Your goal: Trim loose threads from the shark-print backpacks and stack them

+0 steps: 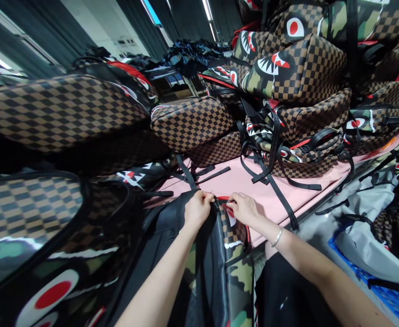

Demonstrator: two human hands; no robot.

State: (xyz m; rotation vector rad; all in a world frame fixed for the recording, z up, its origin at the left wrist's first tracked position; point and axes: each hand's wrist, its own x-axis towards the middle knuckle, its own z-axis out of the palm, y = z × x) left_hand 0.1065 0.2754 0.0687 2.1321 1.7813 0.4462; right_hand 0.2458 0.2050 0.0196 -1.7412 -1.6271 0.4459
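- Camouflage backpack (pixel 235 277), 6 o'clock, lying on pink table (pixel 254 186).
- Left hand (pixel 197 210): fingers pinched on its top edge.
- Right hand (pixel 244 210): fingers clamped on same edge.
- Checkered bags (pixel 298 68) stacked, 1 o'clock.

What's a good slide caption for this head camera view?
Both hands, left hand and right hand, grip the camouflage-and-checkered shark-print backpack at its top.

The counter (pixel 240 181) is pink. Brown checkered bags (pixel 192 122) sit on it in piles. Black straps (pixel 274 181) lie across its middle.
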